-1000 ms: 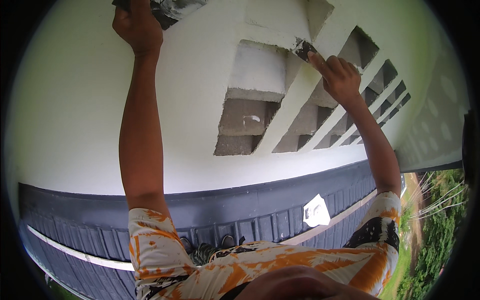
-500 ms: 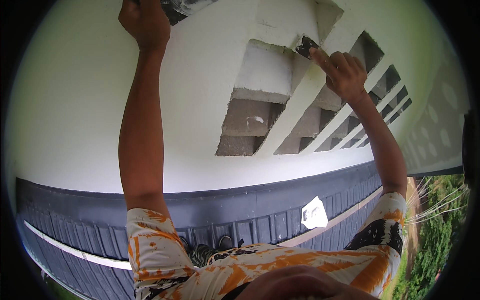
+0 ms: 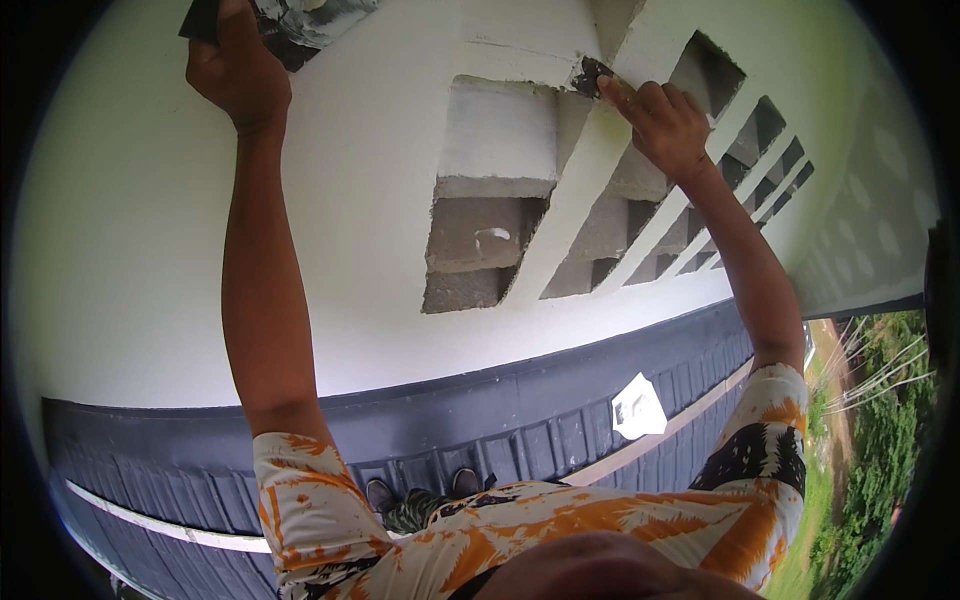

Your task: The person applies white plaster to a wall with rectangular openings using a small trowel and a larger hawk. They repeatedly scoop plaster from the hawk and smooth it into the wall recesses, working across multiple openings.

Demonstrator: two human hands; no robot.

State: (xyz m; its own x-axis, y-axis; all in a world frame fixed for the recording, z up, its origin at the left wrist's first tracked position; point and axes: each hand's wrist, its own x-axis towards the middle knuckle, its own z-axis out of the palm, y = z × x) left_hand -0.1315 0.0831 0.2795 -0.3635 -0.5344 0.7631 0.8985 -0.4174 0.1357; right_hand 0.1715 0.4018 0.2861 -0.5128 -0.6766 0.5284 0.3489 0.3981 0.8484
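Observation:
My left hand [image 3: 240,75] is raised at the upper left, closed on a dark plate [image 3: 290,50] smeared with white-grey filler. My right hand [image 3: 670,125] grips a small dark putty knife [image 3: 590,78], index finger extended along its blade, which rests on the rough edge where openings meet in the white wall [image 3: 360,220]. Below and right of the knife are the wall's square and slanted recesses [image 3: 480,235], grey inside with rough, chipped edges.
Below the wall lies dark ribbed metal roofing [image 3: 520,450], where my shoes [image 3: 464,482] stand. A white scrap [image 3: 637,405] and a long pale strip [image 3: 170,520] lie on it. At right, a patched surface [image 3: 865,230] overhangs greenery [image 3: 880,440] and bare branches.
My left hand and the plate have shifted left and slightly down in the view. My right hand and knife sit slightly higher and left in the picture; the wall has shifted likewise.

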